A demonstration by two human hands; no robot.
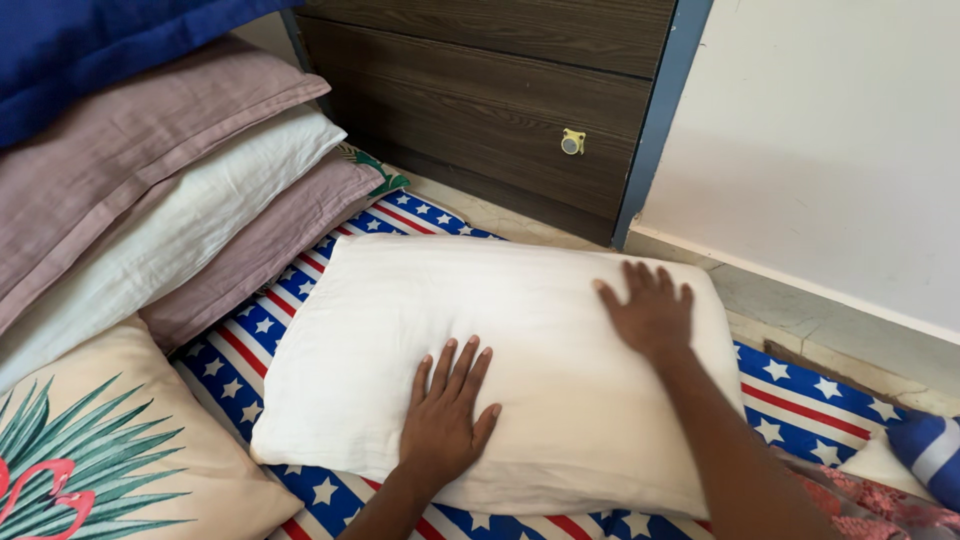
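Both hands lay flat and open on the white pillow, fingers spread, gripping nothing: left hand near its front edge, right hand up by the far right corner. The pillow sat in the middle of a stars-and-stripes mat (its edges ran out of view, so hard to say how far it went). A stack of pillows at the mat's left edge was cut off, same for the leaf-print cushion at the front left corner. Behind stood a dark wood drawer unit with a small knob, plus a plain white wall.
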